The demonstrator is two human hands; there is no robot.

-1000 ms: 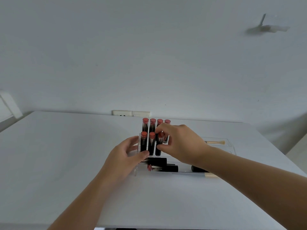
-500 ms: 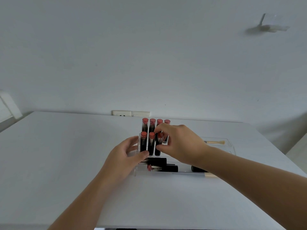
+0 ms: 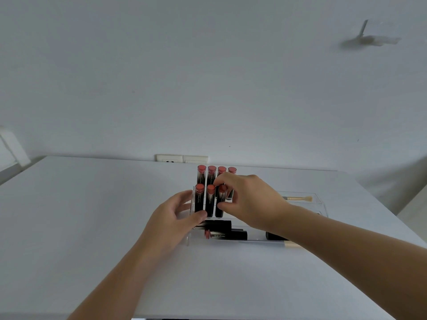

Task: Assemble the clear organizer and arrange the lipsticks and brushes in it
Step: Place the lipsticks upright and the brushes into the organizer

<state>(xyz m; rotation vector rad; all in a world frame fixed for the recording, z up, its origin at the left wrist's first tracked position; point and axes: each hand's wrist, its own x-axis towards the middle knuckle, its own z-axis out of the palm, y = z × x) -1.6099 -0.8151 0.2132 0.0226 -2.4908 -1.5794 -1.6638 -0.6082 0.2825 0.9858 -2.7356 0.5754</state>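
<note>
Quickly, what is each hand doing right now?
Left hand: holds the clear organizer at its left side.
Right hand: pinches an upright lipstick, front row.

Seven upright lipsticks (image 3: pixel 210 199), two lying lipsticks (image 3: pixel 227 235), one brush (image 3: pixel 299 199), two hands (image 3: pixel 251 202), one wall socket plate (image 3: pixel 182 158)
</note>
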